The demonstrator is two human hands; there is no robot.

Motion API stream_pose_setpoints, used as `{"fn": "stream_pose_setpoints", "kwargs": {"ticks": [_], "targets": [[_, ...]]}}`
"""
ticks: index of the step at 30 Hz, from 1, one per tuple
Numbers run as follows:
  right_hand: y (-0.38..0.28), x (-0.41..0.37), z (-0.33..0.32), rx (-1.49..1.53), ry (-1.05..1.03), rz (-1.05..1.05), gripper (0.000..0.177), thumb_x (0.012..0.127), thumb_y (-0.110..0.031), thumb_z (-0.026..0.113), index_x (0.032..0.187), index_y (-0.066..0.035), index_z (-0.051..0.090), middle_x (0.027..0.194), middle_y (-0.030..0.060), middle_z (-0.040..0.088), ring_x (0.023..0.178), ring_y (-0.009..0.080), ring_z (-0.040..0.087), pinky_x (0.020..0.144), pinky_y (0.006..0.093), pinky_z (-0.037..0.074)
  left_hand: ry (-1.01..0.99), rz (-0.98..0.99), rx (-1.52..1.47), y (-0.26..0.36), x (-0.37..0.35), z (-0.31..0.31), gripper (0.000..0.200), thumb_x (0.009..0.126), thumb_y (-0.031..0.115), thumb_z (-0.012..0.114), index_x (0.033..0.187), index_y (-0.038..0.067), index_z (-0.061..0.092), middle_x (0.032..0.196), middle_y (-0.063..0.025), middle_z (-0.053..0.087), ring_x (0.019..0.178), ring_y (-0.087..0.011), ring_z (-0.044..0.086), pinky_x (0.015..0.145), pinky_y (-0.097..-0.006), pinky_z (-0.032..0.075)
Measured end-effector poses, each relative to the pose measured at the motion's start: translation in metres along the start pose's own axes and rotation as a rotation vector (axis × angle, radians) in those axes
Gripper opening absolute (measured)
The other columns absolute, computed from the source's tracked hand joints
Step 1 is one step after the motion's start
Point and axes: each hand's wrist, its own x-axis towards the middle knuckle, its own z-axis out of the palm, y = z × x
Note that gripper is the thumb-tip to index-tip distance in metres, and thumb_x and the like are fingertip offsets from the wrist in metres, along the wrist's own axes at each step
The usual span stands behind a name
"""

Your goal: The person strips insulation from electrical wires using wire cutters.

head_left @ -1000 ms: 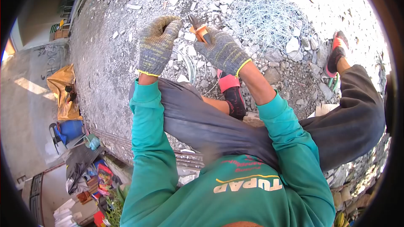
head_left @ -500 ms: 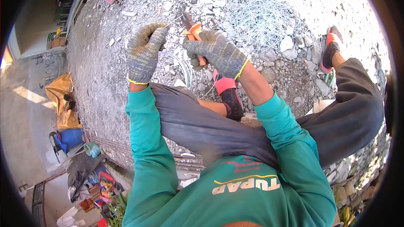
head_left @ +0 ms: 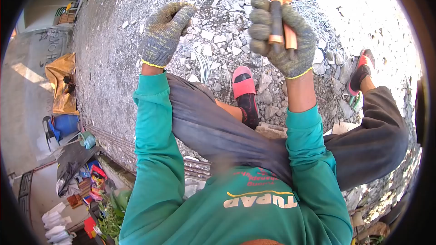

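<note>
Gripping the pliers [head_left: 278, 18] by their orange handles, the right hand [head_left: 284, 41] is clamped around them in the head view. The gloved fingers are stacked across both handles and squeeze them together, a hold that likely keeps the tool shut and steady while it is lifted. The pliers stand nearly upright, with a dark tip showing above the fingers, raised over the gravel [head_left: 113, 63] and in front of the loose tangle of wire [head_left: 320, 16]. The left hand [head_left: 165, 34], gloved too, is curled into a closed pinch just above the small wire coil [head_left: 200, 63] on the stones. The pose suits pinching a thin strand, but I cannot tell whether any wire is actually between the fingers. The person sits low with knees spread, and a pink sandal [head_left: 244, 86] is planted between the arms, which puts the coil within easy reach of both hands. Compared with half a second ago, the right hand has gone up and out to the person's right. Then the pliers slanted toward the left hand's fingertips and the hands were near each other over the coil. Now the hands are well apart and the sandal shows fully. The left hand has barely shifted.
</note>
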Motion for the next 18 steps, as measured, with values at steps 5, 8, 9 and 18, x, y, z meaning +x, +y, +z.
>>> {"fn": "stream_pose_setpoints", "kwargs": {"ticks": [5, 8, 9, 18], "targets": [[0.017, 0.013, -0.071, -1.639, 0.582, 0.073, 0.026, 0.092, -0.020, 0.061, 0.108, 0.000, 0.063, 0.087, 0.0121, 0.070, 0.077, 0.0281, 0.069, 0.068, 0.0454, 0.053, 0.162, -0.012, 0.216, -0.011, 0.005, 0.001, 0.022, 0.093, 0.022, 0.070, 0.105, 0.004, 0.070, 0.078, -0.0002, 0.062, 0.070, -0.0068, 0.054, 0.064, -0.0230, 0.045], [0.046, 0.021, -0.080, -1.919, 0.562, -0.041, 0.032, 0.086, -0.019, 0.062, 0.115, -0.006, 0.063, 0.082, 0.0220, 0.067, 0.079, 0.0374, 0.067, 0.070, 0.0476, 0.052, 0.111, 0.031, 0.251, -0.021, 0.005, 0.006, 0.023, 0.092, 0.023, 0.070, 0.106, 0.004, 0.070, 0.082, -0.0003, 0.064, 0.072, -0.0071, 0.055, 0.065, -0.0232, 0.046], [0.054, 0.022, -0.074, -1.918, 0.566, -0.035, 0.032, 0.086, -0.019, 0.062, 0.115, -0.006, 0.063, 0.082, 0.0220, 0.067, 0.079, 0.0374, 0.067, 0.070, 0.0476, 0.052, 0.075, 0.061, 0.254, -0.023, 0.004, 0.009, 0.023, 0.093, 0.023, 0.070, 0.106, 0.004, 0.070, 0.084, -0.0004, 0.065, 0.073, -0.0074, 0.056, 0.066, -0.0233, 0.046], [0.067, 0.020, -0.055, -2.011, 0.469, -0.278, 0.029, 0.086, -0.017, 0.061, 0.109, 0.001, 0.060, 0.082, 0.0255, 0.064, 0.078, 0.0430, 0.064, 0.071, 0.0504, 0.051, -0.059, 0.128, 0.337, -0.025, 0.001, 0.020, 0.028, 0.094, 0.023, 0.068, 0.112, 0.001, 0.068, 0.091, -0.0041, 0.068, 0.077, -0.0098, 0.060, 0.070, -0.0259, 0.051]]}}
